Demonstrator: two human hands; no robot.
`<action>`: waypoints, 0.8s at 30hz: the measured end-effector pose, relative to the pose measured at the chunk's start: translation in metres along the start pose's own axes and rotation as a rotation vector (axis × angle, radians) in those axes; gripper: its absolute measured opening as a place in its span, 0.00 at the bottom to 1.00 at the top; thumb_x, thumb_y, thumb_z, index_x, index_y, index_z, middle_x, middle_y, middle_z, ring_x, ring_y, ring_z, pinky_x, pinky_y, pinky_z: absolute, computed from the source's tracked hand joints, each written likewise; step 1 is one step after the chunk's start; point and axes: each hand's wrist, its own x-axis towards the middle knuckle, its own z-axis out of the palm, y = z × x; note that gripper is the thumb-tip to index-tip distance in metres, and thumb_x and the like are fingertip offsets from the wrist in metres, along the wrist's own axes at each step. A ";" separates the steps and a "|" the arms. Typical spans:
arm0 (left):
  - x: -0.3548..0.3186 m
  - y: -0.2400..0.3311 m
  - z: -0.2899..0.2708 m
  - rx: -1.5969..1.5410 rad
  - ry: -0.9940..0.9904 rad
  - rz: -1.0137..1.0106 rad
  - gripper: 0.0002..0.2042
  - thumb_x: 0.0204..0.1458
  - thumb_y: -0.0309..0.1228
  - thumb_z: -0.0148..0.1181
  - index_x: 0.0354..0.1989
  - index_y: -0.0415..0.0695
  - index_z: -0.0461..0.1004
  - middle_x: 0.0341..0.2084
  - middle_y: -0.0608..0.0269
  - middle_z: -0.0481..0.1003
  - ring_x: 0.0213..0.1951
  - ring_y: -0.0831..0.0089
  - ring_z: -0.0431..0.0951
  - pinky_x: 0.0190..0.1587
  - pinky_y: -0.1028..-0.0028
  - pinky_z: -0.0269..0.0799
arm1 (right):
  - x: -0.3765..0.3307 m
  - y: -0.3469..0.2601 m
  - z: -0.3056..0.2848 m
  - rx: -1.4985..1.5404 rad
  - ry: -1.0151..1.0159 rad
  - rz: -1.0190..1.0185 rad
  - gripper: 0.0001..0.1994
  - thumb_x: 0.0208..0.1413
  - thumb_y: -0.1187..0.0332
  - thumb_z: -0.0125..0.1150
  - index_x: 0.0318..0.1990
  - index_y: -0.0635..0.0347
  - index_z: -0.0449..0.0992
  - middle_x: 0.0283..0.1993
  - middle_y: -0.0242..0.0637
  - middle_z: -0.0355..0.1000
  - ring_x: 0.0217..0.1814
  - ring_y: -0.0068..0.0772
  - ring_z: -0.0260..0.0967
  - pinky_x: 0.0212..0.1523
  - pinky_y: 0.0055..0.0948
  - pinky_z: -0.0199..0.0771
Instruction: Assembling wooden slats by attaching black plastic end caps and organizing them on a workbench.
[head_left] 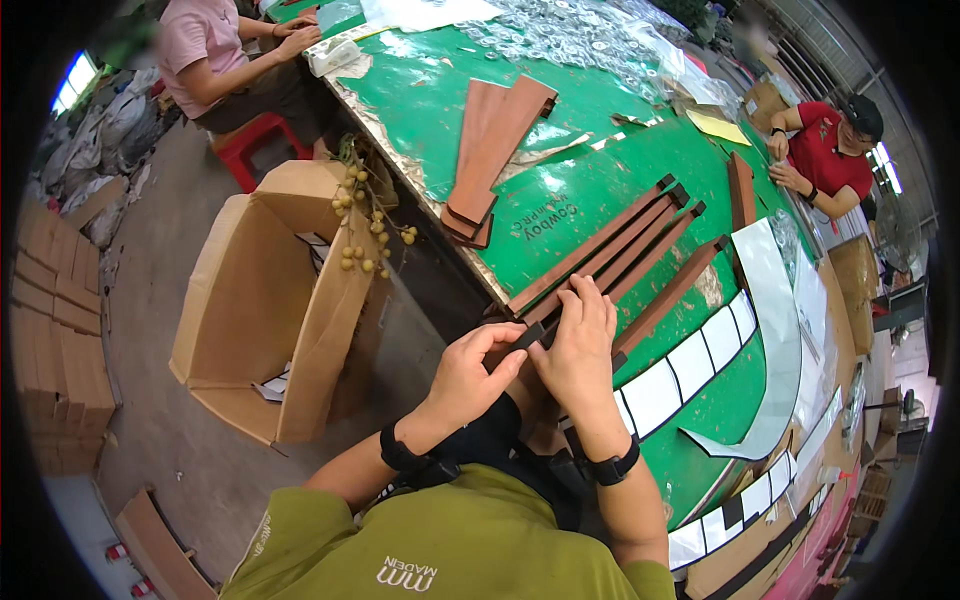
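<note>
Several long brown wood-look strips [650, 228] with black ends lie side by side at the green table's near edge. My left hand [465, 372] is closed on the near end of the leftmost strip, thumb and fingers at its black end piece [527, 336]. Close beside it, my right hand [578, 345] has its fingers bent over the same strip and its thumb by the black end. The hand hides part of the neighbouring strips. Another brown strip [668, 295] lies apart to the right, nearest my right wrist.
Flat brown boards [490, 150] lie stacked farther up the green table [420, 110]. White label strips [690, 365] are on the right. An open cardboard box [225, 290] stands left, with fruit on a branch [365, 215] beside it. Two people sit at the table's far sides.
</note>
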 end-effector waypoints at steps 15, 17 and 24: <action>0.033 0.030 0.011 0.642 0.035 0.208 0.11 0.50 0.28 0.69 0.40 0.39 0.78 0.33 0.57 0.76 0.30 0.63 0.81 0.33 0.66 0.76 | -0.009 0.020 -0.004 0.103 0.083 -0.044 0.45 0.43 0.70 0.75 0.69 0.66 0.56 0.63 0.47 0.69 0.71 0.50 0.61 0.73 0.59 0.48; 0.034 0.032 0.012 0.672 0.034 0.203 0.11 0.50 0.28 0.69 0.40 0.39 0.78 0.32 0.58 0.76 0.30 0.62 0.81 0.33 0.65 0.76 | -0.010 0.024 -0.003 0.101 0.099 -0.055 0.45 0.43 0.71 0.75 0.69 0.66 0.55 0.64 0.45 0.69 0.71 0.49 0.61 0.73 0.60 0.48; 0.034 0.033 0.015 0.753 0.035 0.167 0.10 0.49 0.29 0.69 0.38 0.40 0.79 0.32 0.58 0.77 0.31 0.63 0.81 0.34 0.65 0.77 | -0.012 0.026 -0.001 0.115 0.103 -0.055 0.43 0.42 0.72 0.75 0.68 0.66 0.59 0.64 0.44 0.69 0.71 0.49 0.62 0.73 0.59 0.49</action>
